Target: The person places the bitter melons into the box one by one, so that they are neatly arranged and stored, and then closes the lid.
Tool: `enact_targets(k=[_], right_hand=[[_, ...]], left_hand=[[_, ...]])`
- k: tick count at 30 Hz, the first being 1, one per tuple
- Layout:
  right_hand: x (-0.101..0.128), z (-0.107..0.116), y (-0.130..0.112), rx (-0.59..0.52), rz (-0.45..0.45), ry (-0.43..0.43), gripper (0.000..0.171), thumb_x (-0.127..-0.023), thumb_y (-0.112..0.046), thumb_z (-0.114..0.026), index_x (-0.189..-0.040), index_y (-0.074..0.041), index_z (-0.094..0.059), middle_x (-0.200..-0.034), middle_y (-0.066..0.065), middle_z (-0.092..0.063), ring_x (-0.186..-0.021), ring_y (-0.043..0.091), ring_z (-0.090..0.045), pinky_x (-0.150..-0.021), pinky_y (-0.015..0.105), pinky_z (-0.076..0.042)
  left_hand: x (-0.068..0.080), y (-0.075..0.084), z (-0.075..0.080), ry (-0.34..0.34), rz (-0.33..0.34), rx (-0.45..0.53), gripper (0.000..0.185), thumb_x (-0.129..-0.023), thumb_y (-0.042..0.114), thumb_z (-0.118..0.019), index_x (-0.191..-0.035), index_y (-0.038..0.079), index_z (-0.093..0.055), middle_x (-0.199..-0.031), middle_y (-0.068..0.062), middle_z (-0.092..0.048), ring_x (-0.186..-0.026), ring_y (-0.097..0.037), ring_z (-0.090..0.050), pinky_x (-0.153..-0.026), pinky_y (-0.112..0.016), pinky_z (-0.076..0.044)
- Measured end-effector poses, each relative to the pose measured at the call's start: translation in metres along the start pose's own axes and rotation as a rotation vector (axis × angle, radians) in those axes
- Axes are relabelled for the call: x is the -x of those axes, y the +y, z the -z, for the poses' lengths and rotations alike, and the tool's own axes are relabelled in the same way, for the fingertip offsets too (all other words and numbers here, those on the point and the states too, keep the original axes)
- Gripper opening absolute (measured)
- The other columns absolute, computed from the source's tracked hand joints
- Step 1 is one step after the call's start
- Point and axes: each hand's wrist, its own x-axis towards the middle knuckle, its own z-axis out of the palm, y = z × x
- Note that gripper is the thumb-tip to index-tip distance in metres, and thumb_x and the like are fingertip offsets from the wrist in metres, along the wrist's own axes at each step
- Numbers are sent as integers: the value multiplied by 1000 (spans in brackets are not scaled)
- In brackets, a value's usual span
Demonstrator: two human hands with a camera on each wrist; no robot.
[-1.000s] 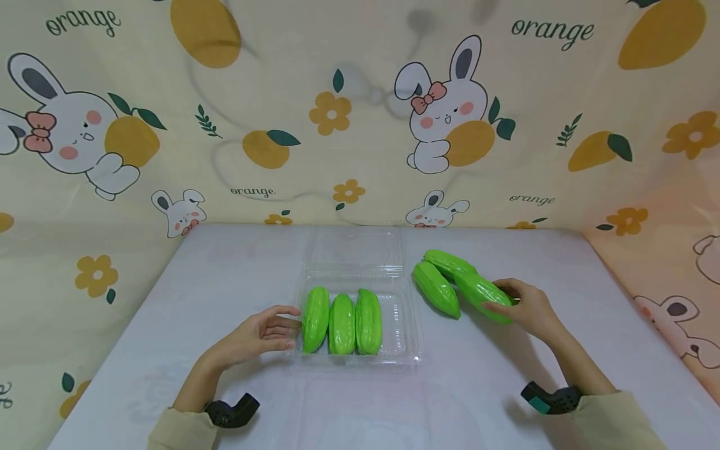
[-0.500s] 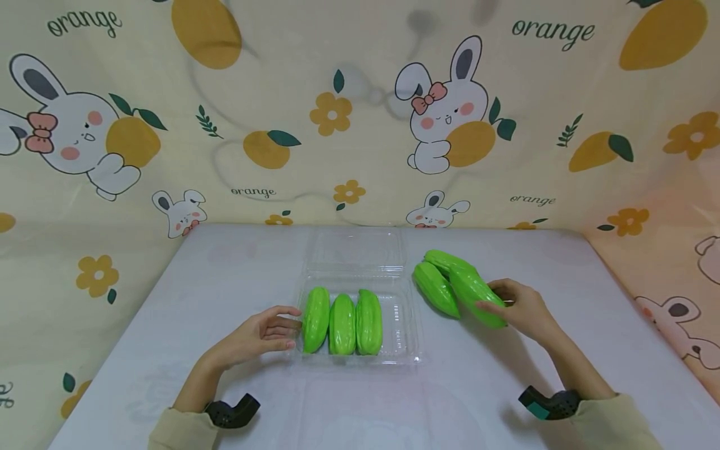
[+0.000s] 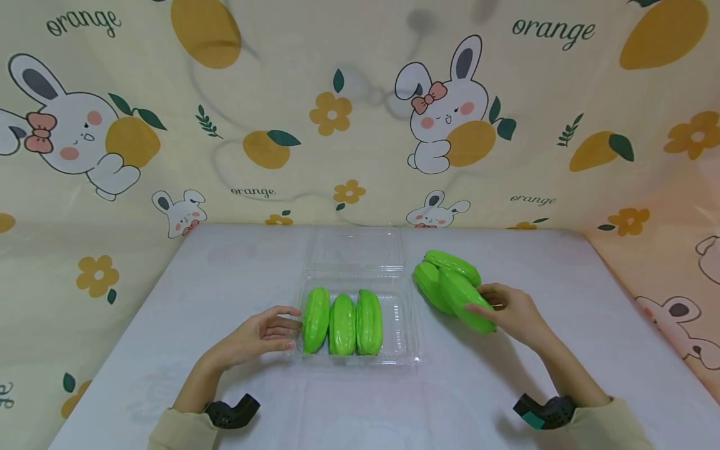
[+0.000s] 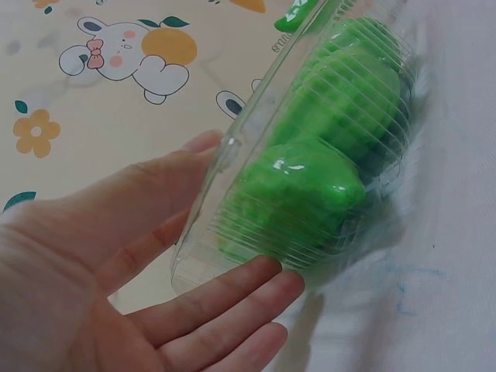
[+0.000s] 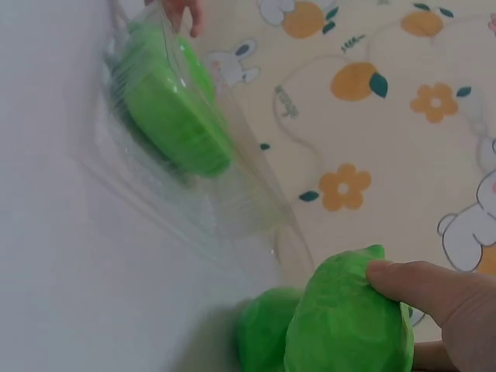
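Observation:
In the head view my right hand [image 3: 512, 312] pinches a green bitter melon [image 3: 462, 297] between thumb and fingers, right of the box. Two other bitter melons lie just behind it, one at the far side [image 3: 452, 262] and one to the left [image 3: 430, 284], partly covered by the held one. The clear plastic box [image 3: 400, 325] stands with its lid folded back. Three bitter melons [image 3: 342, 325] lie side by side in its left part. My left hand [image 3: 264, 334] is at the box's left wall, fingers fairly straight, touching the plastic in the left wrist view [image 4: 225, 310].
The box's clear lid [image 3: 357, 247] lies flat towards the back of the white table [image 3: 225, 269]. A printed cloth [image 3: 360, 156] with rabbits and oranges hangs behind and at the sides. Black cameras [image 3: 232, 412] sit on both wrists.
My right hand has moved a little left and nearer, bringing the held bitter melon across the front of the left one and turning it steeper. The left hand and box have stayed put.

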Motion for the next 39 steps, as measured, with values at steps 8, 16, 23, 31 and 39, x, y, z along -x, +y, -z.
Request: enact_targets(k=[8,16,23,31,39], right_hand=[[4,-3,-10,-19,-14,-15,50,-87,-35,-71,-121,1,-63,-119,24,-66,-100,35,-67,-75,35,-59],[7,-8,-20,-33,-5,-30,45,-86,-32,-73,-116,1,-66,-105,17,-70,-93,23,-66,-69,23,-52],[7,-12,-29,-120,-74,-149,47,-87,-32,-70,-117,4,-64,-106,16,-71,-93,16,-62,-73,25,-50],[7,-16,-37,-239,-183,-240,58,-90,-32,-67,-125,12,-54,-116,24,-66,-98,17,-63,-75,27,-55],[4,-24,-47,-292,-228,-259,59,-89,-35,-68,-122,12,-55,-110,21,-68,-87,13,-65,-77,32,-59]], left_hand=[[0,-1,0,2,-7,2,63,-89,19,-69,-139,-3,-39,-135,-33,-52,-124,-46,-53,-93,-17,-51],[0,0,0,-3,-7,4,63,-90,20,-69,-140,-4,-38,-135,-33,-52,-124,-46,-53,-93,-17,-51],[0,0,-1,-4,-7,3,63,-90,20,-69,-139,-4,-38,-135,-33,-52,-124,-46,-53,-93,-17,-51],[-1,0,0,-7,-6,6,63,-89,21,-69,-140,-3,-38,-136,-33,-51,-125,-46,-53,-93,-19,-53],[-1,1,-1,-9,-6,6,64,-90,21,-69,-140,-3,-38,-136,-34,-51,-125,-47,-53,-93,-18,-53]])
